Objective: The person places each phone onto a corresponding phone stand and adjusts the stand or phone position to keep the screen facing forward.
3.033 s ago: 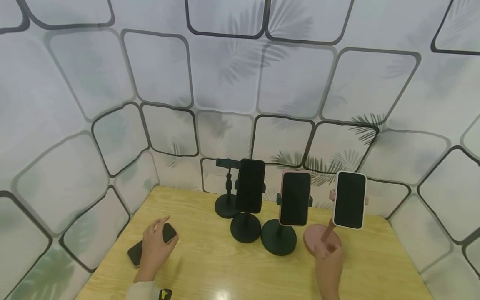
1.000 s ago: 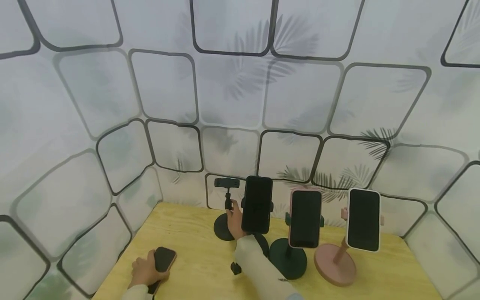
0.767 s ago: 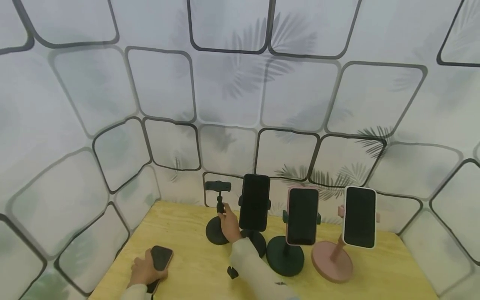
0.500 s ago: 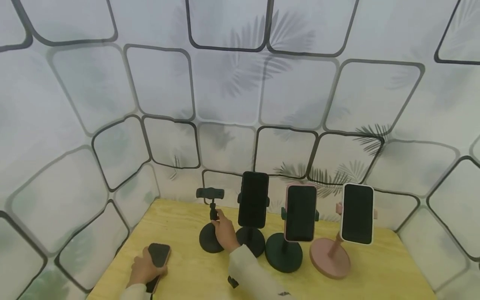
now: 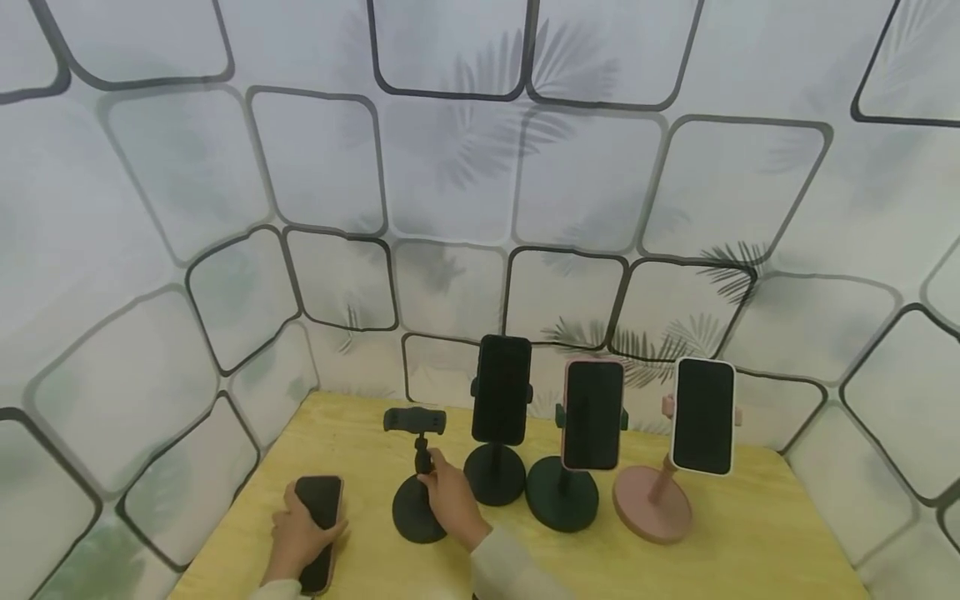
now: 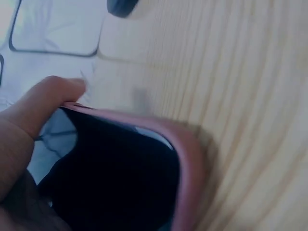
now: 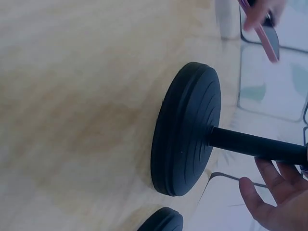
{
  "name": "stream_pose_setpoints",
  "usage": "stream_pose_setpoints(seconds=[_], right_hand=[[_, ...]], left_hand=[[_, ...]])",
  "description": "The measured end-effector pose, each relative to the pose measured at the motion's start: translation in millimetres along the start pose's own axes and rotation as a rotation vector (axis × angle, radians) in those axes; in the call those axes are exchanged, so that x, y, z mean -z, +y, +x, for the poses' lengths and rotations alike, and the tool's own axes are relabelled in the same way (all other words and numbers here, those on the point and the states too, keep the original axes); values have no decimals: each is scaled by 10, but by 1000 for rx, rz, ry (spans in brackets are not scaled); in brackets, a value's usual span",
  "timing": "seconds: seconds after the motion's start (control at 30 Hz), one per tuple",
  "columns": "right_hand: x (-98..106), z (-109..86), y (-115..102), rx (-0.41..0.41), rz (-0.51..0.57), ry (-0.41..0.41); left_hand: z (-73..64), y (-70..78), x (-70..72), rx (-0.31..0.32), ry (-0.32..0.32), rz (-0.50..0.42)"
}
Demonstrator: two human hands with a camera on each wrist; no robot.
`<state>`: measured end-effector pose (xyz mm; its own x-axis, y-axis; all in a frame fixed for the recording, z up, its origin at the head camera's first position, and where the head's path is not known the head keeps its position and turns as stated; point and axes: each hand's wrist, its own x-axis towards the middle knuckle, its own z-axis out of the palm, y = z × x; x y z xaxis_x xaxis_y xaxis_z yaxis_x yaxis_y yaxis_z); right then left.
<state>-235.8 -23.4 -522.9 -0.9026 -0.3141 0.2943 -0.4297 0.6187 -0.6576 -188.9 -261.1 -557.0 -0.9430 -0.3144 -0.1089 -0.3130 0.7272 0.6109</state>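
My left hand (image 5: 296,533) grips a pink-cased phone (image 5: 321,498) by its long edges at the table's left. In the left wrist view the thumb lies along the pink case rim (image 6: 190,168), with a dark reflective screen inside it. My right hand (image 5: 454,504) holds the stem of a black phone stand (image 5: 414,518), whose clamp at the top carries no phone. From the right wrist view, fingers (image 7: 269,180) touch the black stem (image 7: 255,144) above the round base (image 7: 187,130).
To the right stand a black stand with a black phone (image 5: 501,392), a dark green stand with a pink-edged phone (image 5: 592,417) and a pink stand with a white-edged phone (image 5: 703,417). A patterned cloth wall (image 5: 450,183) encloses the wooden table (image 5: 600,567).
My right hand left the pink stand, took the black stand's stem and brought it nearer and leftward. My left hand shifted its hold on the phone, which now lies more lengthwise.
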Motion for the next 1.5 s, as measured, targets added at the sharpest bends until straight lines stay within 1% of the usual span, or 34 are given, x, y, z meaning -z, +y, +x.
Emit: stream_pose_setpoints(seconds=[0.13,0.23,0.3,0.37,0.43,0.53,0.63,0.7,0.77,0.87,0.93,1.03,1.17,1.3,1.37,1.43,1.5], right_hand=[[31,-130,-8,4,11,0],[57,-218,-9,-4,39,-9],[80,-273,-1,-12,54,-12],[107,-327,11,-14,53,-14],[134,-379,28,-15,41,-15],[181,-448,47,-18,22,-27],[222,-500,50,-29,33,-49],[241,-526,48,-41,50,-68],[257,-544,43,-54,73,-86],[273,-563,39,-71,90,-92],[282,-568,38,-68,86,-87],[291,-568,41,-48,69,-76],[313,-561,51,-27,52,-71],[341,-591,80,-34,62,-65],[355,-616,98,-44,86,-59],[374,-646,107,-52,100,-53],[379,-668,118,-41,94,-36]], left_hand=[[-91,179,-25,11,42,-53],[-211,335,-24,23,72,-100],[-300,460,-9,43,87,-134],[-395,597,21,49,113,-173],[-491,745,66,42,133,-208],[-624,946,148,-8,172,-252],[-751,1104,239,-45,204,-264],[-841,1191,306,-43,218,-260],[-926,1273,373,-38,217,-252],[-1053,1399,460,-50,221,-244],[-1129,1487,502,-77,231,-246],[-1237,1621,536,-133,270,-237],[-1326,1772,515,-204,337,-226],[-1356,1879,447,-284,399,-247],[-1357,1923,410,-328,423,-259],[-1355,1970,380,-360,428,-265],[-1350,2022,352,-382,415,-273]])
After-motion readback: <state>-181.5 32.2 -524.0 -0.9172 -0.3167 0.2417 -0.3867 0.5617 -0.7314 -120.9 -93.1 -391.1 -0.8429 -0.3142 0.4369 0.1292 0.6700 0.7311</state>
